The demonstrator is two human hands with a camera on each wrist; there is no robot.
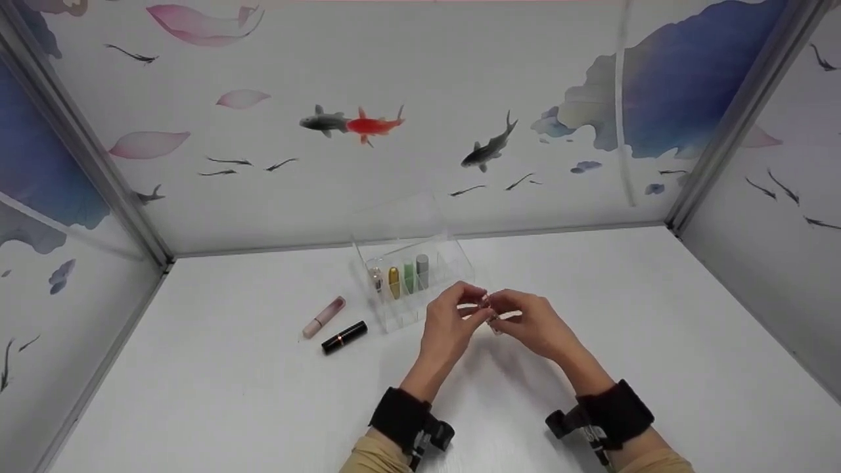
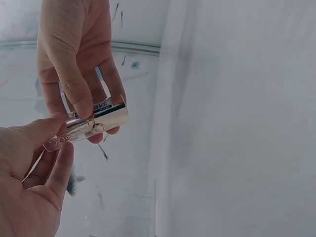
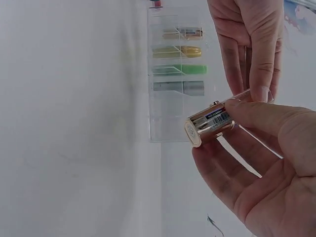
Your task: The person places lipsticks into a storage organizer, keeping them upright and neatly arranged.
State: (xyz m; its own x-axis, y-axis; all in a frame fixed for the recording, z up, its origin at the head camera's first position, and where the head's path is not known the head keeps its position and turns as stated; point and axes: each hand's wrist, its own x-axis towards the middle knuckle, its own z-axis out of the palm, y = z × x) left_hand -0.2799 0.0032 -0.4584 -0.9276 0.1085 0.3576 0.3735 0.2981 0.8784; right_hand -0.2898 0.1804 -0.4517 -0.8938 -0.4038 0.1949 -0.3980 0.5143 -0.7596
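Observation:
A lipstick tube with a shiny gold base, a barcode label and a clear end is held between both hands over the table. My left hand pinches its clear end between thumb and fingers. The gold part of the tube lies in the fingers of my right hand, with the thumb pressed on its side. Just beyond the hands stands a clear organizer box, its transparent lid raised. A row of tubes stands inside: a clear-and-gold one, a gold one, a green one and a grey one.
To the left of the box, a pink lip gloss tube and a black lipstick lie on the white table. Panels painted with fish and petals enclose the back and both sides.

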